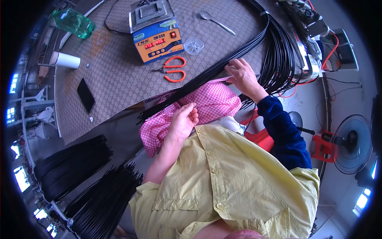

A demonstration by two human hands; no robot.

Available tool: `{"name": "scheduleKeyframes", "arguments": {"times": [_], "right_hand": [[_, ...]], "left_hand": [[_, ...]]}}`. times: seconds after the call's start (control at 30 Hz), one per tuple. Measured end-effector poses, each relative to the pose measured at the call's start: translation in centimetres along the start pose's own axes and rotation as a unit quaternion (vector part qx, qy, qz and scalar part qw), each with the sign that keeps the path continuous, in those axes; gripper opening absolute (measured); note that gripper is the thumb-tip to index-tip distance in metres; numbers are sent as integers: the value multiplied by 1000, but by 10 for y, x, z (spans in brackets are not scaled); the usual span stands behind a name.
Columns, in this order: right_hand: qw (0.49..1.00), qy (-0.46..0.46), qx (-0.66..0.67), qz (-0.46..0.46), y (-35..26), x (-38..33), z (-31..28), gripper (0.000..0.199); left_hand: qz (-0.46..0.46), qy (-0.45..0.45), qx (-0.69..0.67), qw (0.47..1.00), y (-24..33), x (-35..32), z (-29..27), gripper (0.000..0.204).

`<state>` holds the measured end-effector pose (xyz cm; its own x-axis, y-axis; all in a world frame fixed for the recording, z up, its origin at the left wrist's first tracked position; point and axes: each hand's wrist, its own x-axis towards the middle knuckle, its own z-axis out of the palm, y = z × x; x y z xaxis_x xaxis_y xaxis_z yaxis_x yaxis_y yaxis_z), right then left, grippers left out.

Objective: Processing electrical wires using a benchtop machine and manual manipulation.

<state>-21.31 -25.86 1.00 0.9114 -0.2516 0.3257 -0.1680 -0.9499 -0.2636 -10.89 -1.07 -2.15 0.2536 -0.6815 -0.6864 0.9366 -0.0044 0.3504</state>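
Observation:
A long bundle of black cables (207, 76) lies slantwise along the table's near edge, its loose ends fanned out at the right. My right hand (243, 77) is at the bundle's near side, fingers curled and closed; what they hold is hidden. A thin pinkish strip (220, 79) runs beside those fingers. My left hand (184, 121) is raised in front of my body, thumb against the curled fingers; anything between them is too small to make out. Below the bundle, pink-and-white checked cloth (215, 99) covers my lap.
On the patterned table (119, 79) are orange-handled pliers (175, 69), a blue-and-orange heating device (157, 40), a clear dish (193, 46), a spoon (217, 22), a phone (86, 95), a white roll (65, 59) and a green bottle (73, 22). More cable bundles (103, 203) hang lower left. A fan (352, 143) stands right.

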Motion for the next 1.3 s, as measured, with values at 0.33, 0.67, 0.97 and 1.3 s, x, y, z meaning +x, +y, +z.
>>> {"name": "scheduleKeyframes", "arguments": {"times": [0.33,0.67,0.97,1.3], "right_hand": [[968,-121,215,50,-9,3,-52,12],[903,-322,280,53,-40,-10,-23,20],[839,-354,413,24,-132,30,0,17],[530,-598,572,186,-105,40,8,31]], "left_hand": [[9,-179,-218,959,5,0,-9,17],[265,-47,-64,961,25,-57,-36,25],[342,-6,-87,936,40,-85,-30,17],[303,-195,-107,927,39,-111,-64,23]]}}
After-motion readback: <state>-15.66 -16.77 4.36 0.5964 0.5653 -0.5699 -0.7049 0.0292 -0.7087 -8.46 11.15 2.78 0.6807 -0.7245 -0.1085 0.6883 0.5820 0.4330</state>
